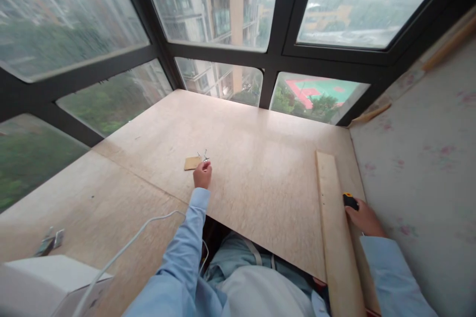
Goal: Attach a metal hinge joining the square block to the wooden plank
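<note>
Here, screws [206, 159] perhaps, at left hand [202, 176]

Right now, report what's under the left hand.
The wooden surface runs beneath the left hand; small metal pieces show past its fingers. Whatever the hand covers is hidden.

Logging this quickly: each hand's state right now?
Left hand: curled at small metal pieces; grip can't be told.
Right hand: closed, holding the black-and-yellow object.
</note>
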### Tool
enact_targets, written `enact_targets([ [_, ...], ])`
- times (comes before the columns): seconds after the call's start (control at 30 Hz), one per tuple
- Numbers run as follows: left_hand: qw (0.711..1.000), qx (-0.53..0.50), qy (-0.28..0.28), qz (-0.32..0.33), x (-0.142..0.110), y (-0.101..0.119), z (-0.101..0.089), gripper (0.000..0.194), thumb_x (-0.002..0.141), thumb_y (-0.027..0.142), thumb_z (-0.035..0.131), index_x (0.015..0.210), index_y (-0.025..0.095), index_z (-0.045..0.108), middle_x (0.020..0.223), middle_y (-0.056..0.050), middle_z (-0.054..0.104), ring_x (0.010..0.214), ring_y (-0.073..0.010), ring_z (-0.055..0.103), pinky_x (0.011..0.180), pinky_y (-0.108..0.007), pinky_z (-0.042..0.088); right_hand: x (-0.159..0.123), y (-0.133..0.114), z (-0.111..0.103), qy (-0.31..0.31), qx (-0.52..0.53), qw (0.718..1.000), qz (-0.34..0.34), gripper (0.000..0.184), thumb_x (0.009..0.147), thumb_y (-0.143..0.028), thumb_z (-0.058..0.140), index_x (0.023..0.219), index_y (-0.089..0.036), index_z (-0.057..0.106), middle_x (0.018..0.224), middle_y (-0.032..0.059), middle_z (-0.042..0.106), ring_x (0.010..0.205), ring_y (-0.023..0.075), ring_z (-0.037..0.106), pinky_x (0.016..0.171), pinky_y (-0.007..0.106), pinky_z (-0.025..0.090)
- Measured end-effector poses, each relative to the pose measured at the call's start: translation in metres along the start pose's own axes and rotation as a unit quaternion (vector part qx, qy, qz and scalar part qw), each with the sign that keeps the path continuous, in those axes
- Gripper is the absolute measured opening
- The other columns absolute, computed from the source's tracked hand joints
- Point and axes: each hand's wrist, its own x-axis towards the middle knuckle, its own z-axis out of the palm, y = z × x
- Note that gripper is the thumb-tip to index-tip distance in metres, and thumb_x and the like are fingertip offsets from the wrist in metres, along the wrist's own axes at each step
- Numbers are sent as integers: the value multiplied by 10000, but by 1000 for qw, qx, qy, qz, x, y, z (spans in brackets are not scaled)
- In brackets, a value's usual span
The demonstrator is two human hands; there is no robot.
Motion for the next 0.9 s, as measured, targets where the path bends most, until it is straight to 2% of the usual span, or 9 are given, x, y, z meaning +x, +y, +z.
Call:
enact_targets([
  [0.1,997,41,56,-24,24,-16,-24,291,807,187,489,1026,130,673,1108,-133,699,1020,-244,655,943,-370,502,4,4,1,-12,-13,999,39,514,730,-231,476,1187,-67,647,897,189,705,901,344,669,791,408,509],
  [0.2,985,154,74,13,38,-29,-38,383,781,168,525,1141,102,639,1195,-158,657,1134,-272,596,1025,-380,444,1,10,2,21,-15,998,61,563,711,-216,476,1230,-47,615,888,208,689,915,370,649,804,440,504],
  [0.3,974,220,35,35,46,-36,-41,509,758,206,601,1253,88,572,1262,-179,620,1220,-302,539,1083,-400,386,-4,14,3,26,-19,998,59,576,743,-249,457,1260,-30,586,954,233,678,969,393,621,854,468,492],
  [0.43,969,243,-20,31,52,-37,-37,691,732,337,713,1352,133,487,1389,-194,527,1385,-353,375,1111,-461,350,-11,16,4,16,-36,998,41,639,769,-274,424,1334,11,513,1085,248,645,1062,392,594,946,456,464],
  [0.53,968,246,-50,11,56,-38,-35,711,745,373,716,1381,177,466,1434,-189,489,1430,-365,303,1096,-518,347,-14,16,6,21,-49,998,33,646,763,-266,415,1335,20,509,1092,247,633,1087,387,587,974,445,454],
  [0.63,965,254,-66,7,59,-41,-37,663,763,377,692,1369,200,488,1414,-173,515,1413,-349,343,1092,-513,347,-16,17,8,41,-39,998,29,640,756,-280,433,1334,-19,520,1052,220,640,1089,385,581,983,454,450],
  [0.73,962,263,-71,18,61,-45,-41,690,754,409,695,1364,158,494,1416,-190,510,1366,-342,412,1087,-461,364,-17,19,11,56,-25,998,25,640,736,-301,461,1324,-59,533,1022,199,648,1085,388,574,986,472,447],
  [0.9,955,281,-82,40,63,-49,-47,772,714,429,722,1377,120,477,1379,-193,542,1283,-333,494,1072,-383,370,-19,26,12,53,-35,998,-1,735,743,-405,418,1314,49,501,1059,254,642,1107,403,564,1025,470,423],
])
